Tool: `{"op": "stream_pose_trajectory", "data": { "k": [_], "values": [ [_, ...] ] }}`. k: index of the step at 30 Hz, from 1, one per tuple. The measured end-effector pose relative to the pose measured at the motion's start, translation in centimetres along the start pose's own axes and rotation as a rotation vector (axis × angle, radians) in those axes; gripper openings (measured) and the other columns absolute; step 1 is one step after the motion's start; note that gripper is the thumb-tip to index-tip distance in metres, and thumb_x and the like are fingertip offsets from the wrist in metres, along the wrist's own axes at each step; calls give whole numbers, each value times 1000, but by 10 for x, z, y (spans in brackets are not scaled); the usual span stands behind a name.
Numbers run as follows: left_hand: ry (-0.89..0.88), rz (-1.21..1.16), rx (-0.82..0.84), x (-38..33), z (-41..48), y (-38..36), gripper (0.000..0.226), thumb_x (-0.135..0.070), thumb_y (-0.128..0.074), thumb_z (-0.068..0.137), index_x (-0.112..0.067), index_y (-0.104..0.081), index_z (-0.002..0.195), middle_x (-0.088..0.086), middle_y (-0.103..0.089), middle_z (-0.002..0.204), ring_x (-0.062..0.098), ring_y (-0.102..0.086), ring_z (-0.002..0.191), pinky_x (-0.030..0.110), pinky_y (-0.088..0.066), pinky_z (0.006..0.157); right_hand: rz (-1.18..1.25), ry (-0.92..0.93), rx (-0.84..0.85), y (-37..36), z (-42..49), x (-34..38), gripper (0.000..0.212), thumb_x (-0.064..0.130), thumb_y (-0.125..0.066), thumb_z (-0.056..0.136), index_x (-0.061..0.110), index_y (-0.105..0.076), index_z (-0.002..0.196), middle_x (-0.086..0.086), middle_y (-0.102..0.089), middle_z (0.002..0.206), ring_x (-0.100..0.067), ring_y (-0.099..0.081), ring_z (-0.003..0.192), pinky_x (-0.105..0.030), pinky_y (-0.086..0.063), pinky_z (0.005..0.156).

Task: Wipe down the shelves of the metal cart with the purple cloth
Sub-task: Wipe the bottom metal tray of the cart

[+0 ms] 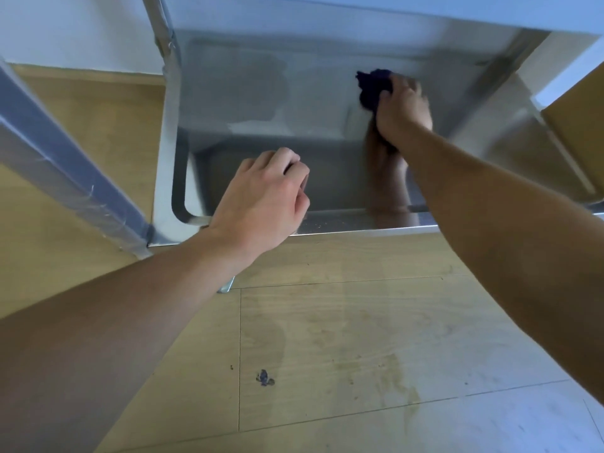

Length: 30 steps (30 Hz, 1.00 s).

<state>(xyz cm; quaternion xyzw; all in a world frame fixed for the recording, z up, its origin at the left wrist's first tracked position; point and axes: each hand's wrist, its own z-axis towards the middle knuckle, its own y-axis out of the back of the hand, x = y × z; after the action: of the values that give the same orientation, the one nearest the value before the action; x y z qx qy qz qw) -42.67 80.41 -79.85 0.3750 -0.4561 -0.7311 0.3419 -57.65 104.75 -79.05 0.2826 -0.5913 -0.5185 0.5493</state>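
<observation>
Purple cloth (372,88) lay bunched on the right-hand part of the lower shelf (261,93) of the metal cart (168,93). From my station I saw the right hand (403,112) gripping it, fingers curled round the wad and pressing it onto the steel. The left hand (264,204) hung above the shelf's front edge, fingers loosely curled, holding nothing I could make out. I judged the wiping of this shelf to be under way; the next move called for sweeping the cloth leftwards over the bare steel and into the corners. I counted one cloth, two hands, two shelves in view, the upper shelf (359,14) seen from beneath, and one dark blot (264,378) on the wooden floor (359,338)
</observation>
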Motion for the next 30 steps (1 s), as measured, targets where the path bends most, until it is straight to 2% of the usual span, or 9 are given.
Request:
{"op": "stream_pose_trajectory", "data": {
  "k": [6, 8, 11, 16, 19, 22, 27, 30],
  "values": [
    [8, 0, 20, -3, 2, 3, 37, -26, -34, 83, -13, -64, 100, 4, -57, 110, 26, -56, 102, 41, -44, 89, 52, 420, 163, -31, -43, 96, 44, 27, -37, 100, 21, -41, 143, -7, -39, 148, -27, -42, 130, -31, -36, 101],
    [10, 11, 15, -2, 1, 3, 33, -24, -39, 85, -12, -64, 102, 5, -57, 108, 27, -55, 100, 42, -43, 88, 70, 556, 185, -27, -69, 97, 43, 27, -37, 101, 20, -42, 143, -4, -41, 148, -26, -44, 129, -31, -35, 103],
    [8, 11, 20, -3, 0, 1, 30, -21, -42, 87, -12, -64, 106, 5, -57, 109, 27, -55, 99, 42, -43, 88, 89, 650, 176, -8, -96, 61, 42, 27, -42, 101, 19, -45, 142, -2, -46, 145, -26, -49, 127, -32, -37, 105],
    [4, -19, 19, -6, -1, 1, 26, -19, -41, 85, -12, -63, 97, 5, -57, 111, 25, -55, 101, 40, -43, 90, 46, 551, 91, 20, -82, -11, 40, 23, -45, 100, 15, -49, 139, -8, -50, 141, -27, -48, 129, -33, -36, 109],
    [9, -11, 30, -7, -2, 1, 24, -19, -43, 87, -12, -63, 98, 4, -56, 114, 24, -55, 103, 39, -42, 92, 8, 336, 55, 16, -48, -16, 42, 25, -41, 100, 16, -45, 141, -10, -45, 144, -31, -44, 129, -36, -36, 106],
    [8, -2, 50, -8, -3, 4, 27, -20, -42, 90, -13, -63, 106, 2, -55, 120, 21, -54, 109, 38, -41, 96, 23, 121, 33, 4, -31, 8, 44, 28, -35, 100, 21, -40, 143, -10, -40, 145, -33, -40, 130, -40, -38, 103],
    [3, -1, 58, 5, -20, 20, 22, -18, -48, 91, -14, -64, 105, 1, -55, 116, 20, -54, 106, 39, -46, 92, 5, 232, 64, -12, -40, 40, 44, 27, -33, 100, 19, -39, 143, -11, -39, 146, -35, -40, 129, -41, -36, 103],
    [-24, 43, 71, 22, -39, 32, 24, -17, -46, 92, -14, -64, 107, 2, -55, 117, 22, -55, 106, 41, -47, 89, 13, 226, 69, -15, -46, 51, 44, 27, -33, 100, 17, -39, 143, -12, -39, 146, -35, -40, 129, -39, -35, 104]
  ]
}}
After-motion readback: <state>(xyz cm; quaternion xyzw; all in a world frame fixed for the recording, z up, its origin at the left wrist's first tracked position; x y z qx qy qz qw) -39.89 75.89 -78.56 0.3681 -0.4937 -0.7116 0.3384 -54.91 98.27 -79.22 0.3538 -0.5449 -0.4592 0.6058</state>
